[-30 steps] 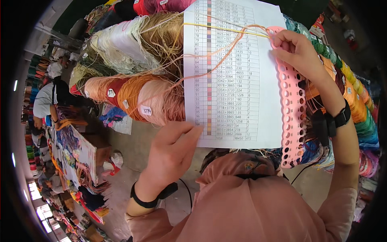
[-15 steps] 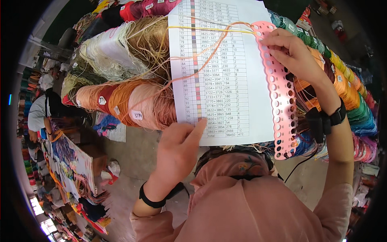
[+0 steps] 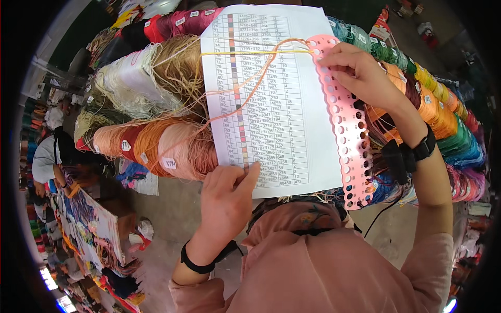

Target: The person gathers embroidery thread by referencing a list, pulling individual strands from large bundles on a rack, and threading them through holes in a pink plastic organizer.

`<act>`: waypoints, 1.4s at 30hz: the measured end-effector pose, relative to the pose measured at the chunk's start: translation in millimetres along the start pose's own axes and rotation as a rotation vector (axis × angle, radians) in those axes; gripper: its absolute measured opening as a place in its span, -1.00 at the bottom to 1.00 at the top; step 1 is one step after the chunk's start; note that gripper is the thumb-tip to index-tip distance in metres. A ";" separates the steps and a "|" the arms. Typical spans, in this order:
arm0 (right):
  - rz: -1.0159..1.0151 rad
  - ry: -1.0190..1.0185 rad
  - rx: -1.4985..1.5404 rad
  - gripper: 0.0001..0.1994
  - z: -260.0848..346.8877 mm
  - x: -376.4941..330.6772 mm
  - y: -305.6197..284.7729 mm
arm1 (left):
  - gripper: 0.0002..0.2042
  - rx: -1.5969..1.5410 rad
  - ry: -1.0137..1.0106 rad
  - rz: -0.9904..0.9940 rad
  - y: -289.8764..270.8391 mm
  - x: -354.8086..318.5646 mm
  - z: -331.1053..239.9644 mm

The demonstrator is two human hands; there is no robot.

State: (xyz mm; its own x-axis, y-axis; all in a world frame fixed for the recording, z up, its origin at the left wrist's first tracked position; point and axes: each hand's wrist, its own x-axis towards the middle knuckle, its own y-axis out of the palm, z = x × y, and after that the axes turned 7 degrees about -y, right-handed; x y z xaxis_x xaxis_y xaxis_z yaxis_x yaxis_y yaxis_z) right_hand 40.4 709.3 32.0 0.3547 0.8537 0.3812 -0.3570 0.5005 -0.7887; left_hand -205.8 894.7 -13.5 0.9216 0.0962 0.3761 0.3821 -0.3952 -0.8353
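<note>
A white printed sheet (image 3: 313, 68) with a table of rows and small colour squares lies in front of me over the thread cones. My left hand (image 3: 227, 198) grips its lower left corner, one digit on the printed rows and the other fingers partly hidden. Along the sheet's right edge runs a pink thread card (image 3: 339, 117) with round holes down both sides. My right hand (image 3: 360, 73) is closed on the card's upper part, fingers bent at the holes. Orange strands (image 3: 270, 65) and a yellow strand (image 3: 235, 52) stretch from the card's top leftward across the sheet.
Peach and rust thread cones (image 3: 182, 148) and a white, plastic-wrapped cone (image 3: 130, 78) stand to the left. More coloured cones (image 3: 443, 112) line the right. At far left a person (image 3: 49, 156) stands by a table (image 3: 107, 221) heaped with threads. A black cable (image 3: 383, 214) hangs at lower right.
The sheet, the pink card and my right hand have shifted left and slightly down in the picture. My left hand stays at the sheet's lower left corner, slightly lower.
</note>
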 end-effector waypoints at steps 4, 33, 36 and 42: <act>-0.007 -0.008 0.010 -0.76 -0.5 0.2 1.2 | -0.66 -0.001 -0.002 -0.005 0.4 2.1 -1.1; -0.355 0.074 0.229 -0.91 -4.9 -103.6 -77.6 | -0.81 0.189 -0.124 0.276 -19.0 15.4 -32.1; -0.431 0.139 0.111 -0.92 -24.6 -143.2 -121.8 | -0.81 0.231 -0.216 0.261 -18.3 18.4 -42.4; -0.540 0.531 0.234 -0.88 -108.5 -250.4 -233.8 | -0.76 0.280 -0.456 0.278 -16.5 36.0 -80.0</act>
State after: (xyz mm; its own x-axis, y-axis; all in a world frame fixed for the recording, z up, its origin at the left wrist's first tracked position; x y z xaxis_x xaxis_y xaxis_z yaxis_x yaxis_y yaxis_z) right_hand 128.8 362.9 68.6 0.8742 0.3310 0.3551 -0.1693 0.8935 -0.4160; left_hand -184.4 831.6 45.9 0.9021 0.4305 -0.0301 0.0688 -0.2122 -0.9748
